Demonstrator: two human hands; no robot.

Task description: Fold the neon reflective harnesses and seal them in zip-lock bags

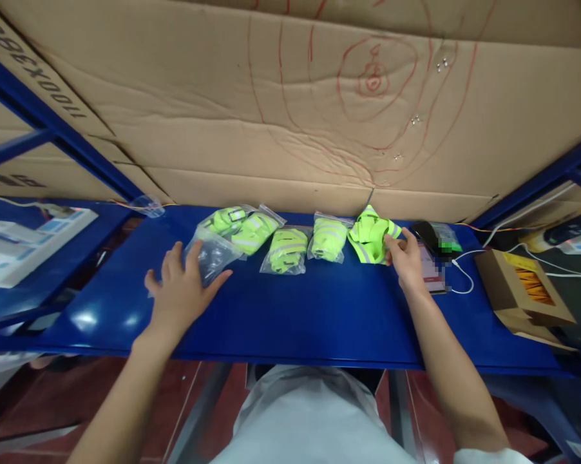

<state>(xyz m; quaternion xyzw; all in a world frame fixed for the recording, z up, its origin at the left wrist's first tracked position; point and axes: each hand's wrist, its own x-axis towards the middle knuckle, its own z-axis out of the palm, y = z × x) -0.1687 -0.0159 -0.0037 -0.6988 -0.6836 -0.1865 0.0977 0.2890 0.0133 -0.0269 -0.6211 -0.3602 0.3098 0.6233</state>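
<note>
Loose neon-yellow reflective webbing [368, 238] with silver stripes lies unbagged toward the right of the blue table. Its right edge is pinched between the thumb and fingers of my right hand [406, 261]. My left hand [178, 293] is open, fingers spread, over the left side of a clear plastic bag [217, 258]; whether it touches the bag I cannot tell. Similar yellow bundles in clear zip bags lie in a row between my hands: one bag [330, 238] beside the loose webbing, another bag [286, 250] near the middle, and overlapping bundles [254, 232] on the left.
The blue table [290, 322] backs onto a cardboard wall [198, 84] with red drawn rings. At right are a black phone-like object [424, 233], a white cable [467, 277] and an open cardboard box [507, 283]. A power strip [34, 248] and a clear cup [149, 206] are at left.
</note>
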